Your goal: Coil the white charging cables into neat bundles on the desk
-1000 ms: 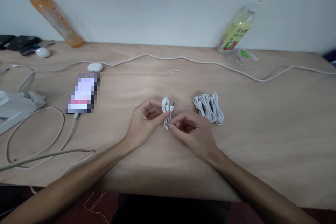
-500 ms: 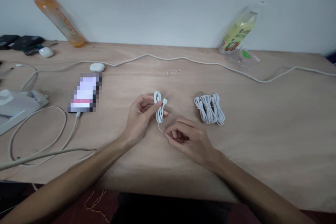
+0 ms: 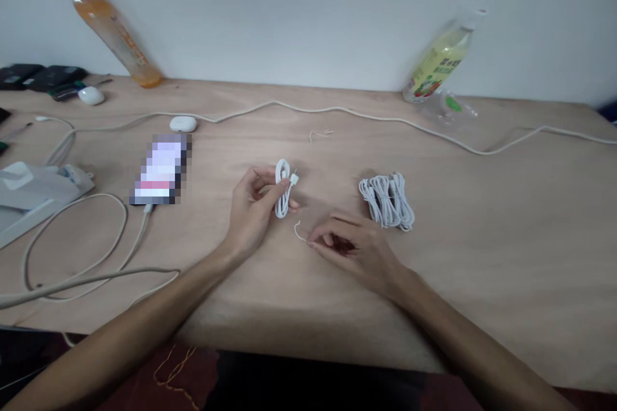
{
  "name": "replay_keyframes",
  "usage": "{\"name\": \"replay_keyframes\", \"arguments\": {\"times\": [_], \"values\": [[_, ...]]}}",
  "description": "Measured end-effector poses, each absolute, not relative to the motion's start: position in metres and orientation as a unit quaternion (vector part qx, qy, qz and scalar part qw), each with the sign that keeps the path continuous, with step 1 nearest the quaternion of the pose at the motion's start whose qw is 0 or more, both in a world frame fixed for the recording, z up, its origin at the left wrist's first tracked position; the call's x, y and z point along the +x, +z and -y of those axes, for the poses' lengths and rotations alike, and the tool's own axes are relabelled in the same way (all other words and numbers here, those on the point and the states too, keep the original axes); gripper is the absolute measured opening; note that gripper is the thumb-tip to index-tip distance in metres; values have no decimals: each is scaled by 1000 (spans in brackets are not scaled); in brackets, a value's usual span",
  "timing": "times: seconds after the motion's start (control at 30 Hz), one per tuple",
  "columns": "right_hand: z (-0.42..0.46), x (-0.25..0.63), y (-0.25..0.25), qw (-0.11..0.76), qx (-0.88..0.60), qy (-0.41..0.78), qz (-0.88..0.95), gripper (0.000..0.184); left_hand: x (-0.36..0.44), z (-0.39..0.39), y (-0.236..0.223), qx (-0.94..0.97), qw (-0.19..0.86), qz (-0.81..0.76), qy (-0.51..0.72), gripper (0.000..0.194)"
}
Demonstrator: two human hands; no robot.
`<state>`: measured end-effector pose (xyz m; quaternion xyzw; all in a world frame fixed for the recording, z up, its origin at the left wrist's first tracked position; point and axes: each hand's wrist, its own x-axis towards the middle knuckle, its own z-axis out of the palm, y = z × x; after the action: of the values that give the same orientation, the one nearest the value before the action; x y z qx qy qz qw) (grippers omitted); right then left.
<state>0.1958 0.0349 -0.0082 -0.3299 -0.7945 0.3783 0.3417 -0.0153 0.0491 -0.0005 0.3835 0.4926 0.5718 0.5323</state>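
My left hand (image 3: 258, 202) is closed on a coiled white USB cable (image 3: 282, 196), its plug sticking out to the right of the coil. Between the thumb and fingertips of my right hand (image 3: 354, 247) is a thin white twist tie (image 3: 297, 232), its curled free end pointing left, apart from the coil. Several more bundled white cables (image 3: 386, 202) lie side by side on the table, just beyond my right hand. A few loose twist ties (image 3: 319, 135) rest farther back.
A phone (image 3: 161, 170) with a charging cord lies at left, near a white earbud case (image 3: 183, 124). A long white cord (image 3: 337, 108) crosses the table's back. An orange drink bottle (image 3: 118, 38) and a yellow-green bottle (image 3: 438, 64) stand by the wall.
The twist tie has come off the coiled cable and now hangs from my right hand. My left hand has moved slightly left and away with the cable, widening the gap.
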Motion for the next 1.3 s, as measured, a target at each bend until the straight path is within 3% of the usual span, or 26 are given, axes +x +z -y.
{"name": "replay_keyframes", "arguments": {"times": [0.2,0.4,0.5,0.77,1.0,1.3], "values": [[-36,196,-7,397,-384,325,768,11,-22,-46,-8,597,290,-593,455,5],[-35,193,-5,443,-432,333,712,7,-25,-41,-11,699,84,-558,439,26],[-34,191,-4,455,-449,397,659,7,-23,-37,-4,750,25,-485,450,21],[-39,194,4,406,-414,603,547,28,-27,-37,-5,811,37,-372,450,10],[-40,193,0,407,-410,632,517,34,-29,-37,-7,820,94,-347,446,15],[-41,193,5,399,-407,638,518,35,-26,-37,-5,835,75,-334,431,13]]}}
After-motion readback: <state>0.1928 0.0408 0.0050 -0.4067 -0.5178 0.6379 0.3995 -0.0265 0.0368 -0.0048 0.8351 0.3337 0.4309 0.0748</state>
